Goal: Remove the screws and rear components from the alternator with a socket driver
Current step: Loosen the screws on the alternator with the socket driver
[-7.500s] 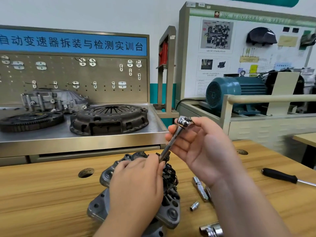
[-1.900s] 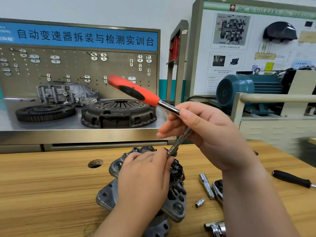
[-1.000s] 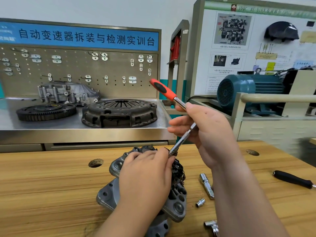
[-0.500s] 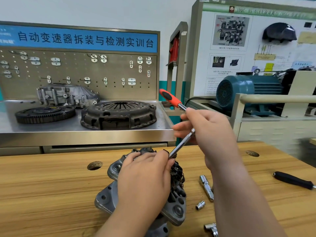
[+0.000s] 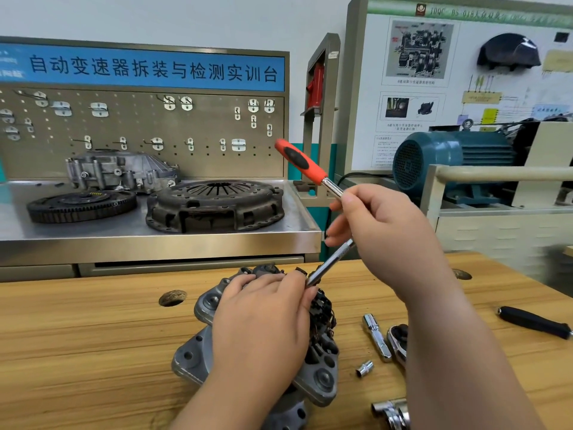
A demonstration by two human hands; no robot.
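Alternator (image 5: 321,378) stands on the bench (image 5: 93,336). Our left hand (image 5: 263,321) is curled over its rear, holding it. Our right hand (image 5: 387,237) grips the socket driver (image 5: 333,260) at its head. The shaft slants down-left from grip to alternator (tip hidden behind the left hand). We judge the turning falls to the right.

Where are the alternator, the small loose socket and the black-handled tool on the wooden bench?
alternator (image 5: 189,356), head view, on its grey housing flange.
small loose socket (image 5: 365,368), head view, on its barrel.
black-handled tool (image 5: 534,323), head view, on its handle.
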